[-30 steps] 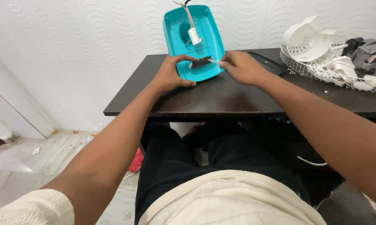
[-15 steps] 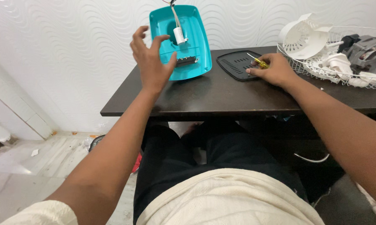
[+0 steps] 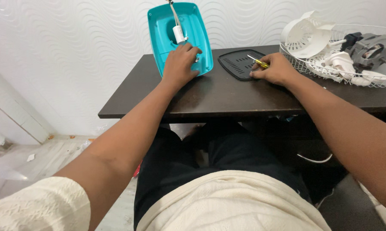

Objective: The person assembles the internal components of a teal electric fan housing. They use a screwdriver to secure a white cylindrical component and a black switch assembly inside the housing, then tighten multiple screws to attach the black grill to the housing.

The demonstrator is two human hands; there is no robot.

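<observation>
- Left hand (image 3: 179, 64) flat and loosely spread over the near end of the teal plastic shell (image 3: 179, 36), fingers curled on its inner floor — a steadying press, by the look of it, so the tilted shell stays put.
- Shell propped at the far left of the dark table (image 3: 227, 96), far end leaning up against the wavy white wall (image 3: 73, 47), open side facing the camera, which leaves the insides easy to reach.
- Inside the shell: small white cylinder (image 3: 178, 33) with a wire running up and out over the top rim.
- Right hand (image 3: 276, 68) closed around a yellow-handled screwdriver (image 3: 258, 62), tip pointing far-left, fingertips resting on the near right edge of the black vented cover (image 3: 240, 64).
- Cover lying flat just right of the shell, not touching it — set aside on its own, apparently.
- Far right: white wire basket (image 3: 351, 64) holding white plastic fan parts and a grey motor (image 3: 370, 47), well away from both hands, kept together as loose pieces.
- Near edge of view: black trousers and a cream shirt, seated close to the table.
</observation>
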